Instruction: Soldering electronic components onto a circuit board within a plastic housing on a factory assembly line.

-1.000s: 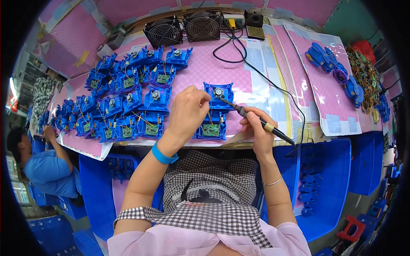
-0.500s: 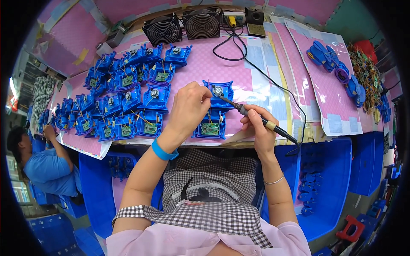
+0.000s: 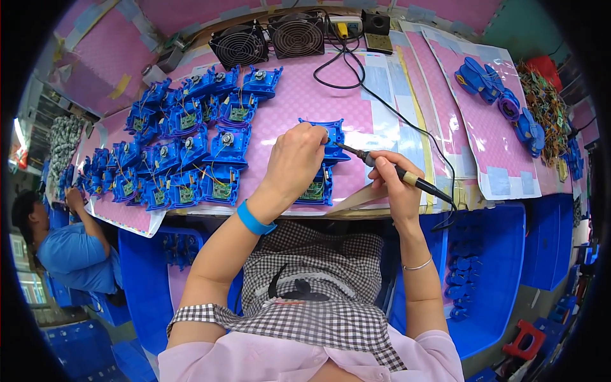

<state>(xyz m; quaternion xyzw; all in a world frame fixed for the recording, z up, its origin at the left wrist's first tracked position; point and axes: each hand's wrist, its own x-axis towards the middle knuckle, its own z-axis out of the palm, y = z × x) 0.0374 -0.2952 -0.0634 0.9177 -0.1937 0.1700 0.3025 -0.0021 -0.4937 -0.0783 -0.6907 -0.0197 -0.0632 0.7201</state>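
My right hand grips a soldering iron with a dark handle. The iron's tip points left, at the right part of a blue plastic housing. Over that housing my left hand is closed in a pinch, its fingertips beside the iron's tip. What it pinches is hidden, and the hand covers most of the round metal part in the housing. Just nearer to me lies the matching blue half with a green circuit board, partly behind my left hand.
Rows of blue housings with boards and wires fill the left of the pink table. Two black fans and an iron stand are at the back. The iron's black cord crosses the right side. Blue bins flank me; a co-worker sits left.
My left hand has moved right, now covering the round metal part that showed before. My right hand and the iron have shifted slightly right.
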